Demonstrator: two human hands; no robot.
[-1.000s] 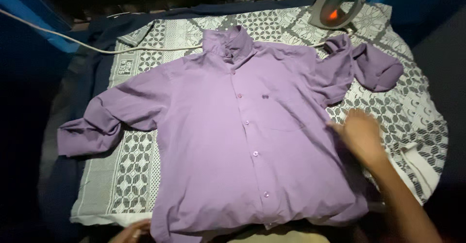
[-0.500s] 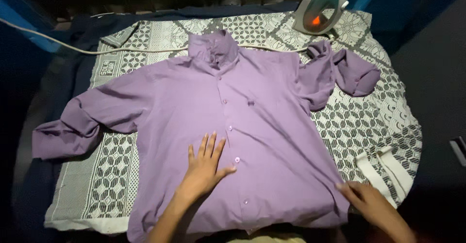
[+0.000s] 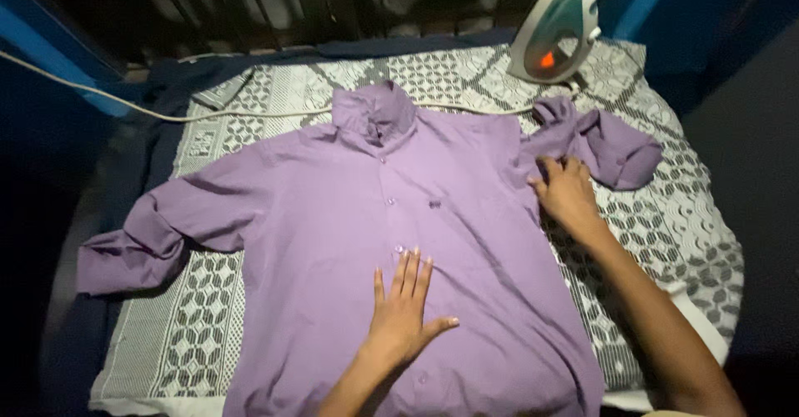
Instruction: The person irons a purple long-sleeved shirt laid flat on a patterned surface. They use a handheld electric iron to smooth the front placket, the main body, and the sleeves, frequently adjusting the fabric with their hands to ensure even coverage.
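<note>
Since half a second ago the right hand [image 3: 568,194] has moved up to pinch the purple shirt [image 3: 399,242] by its crumpled sleeve [image 3: 595,142] at upper right, while the left hand [image 3: 404,313] lies flat and open on the front, so smoothing is under way and next comes drawing that sleeve straight.

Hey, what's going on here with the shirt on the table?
A person has a purple button-up shirt spread face up on a patterned cloth. The left hand lies flat, fingers spread, on the shirt's front near the button line. The right hand rests at the shirt's side, by the bunched-up sleeve. An iron stands upright at the far corner, an orange light glowing, its cord trailing off to the left.
</note>
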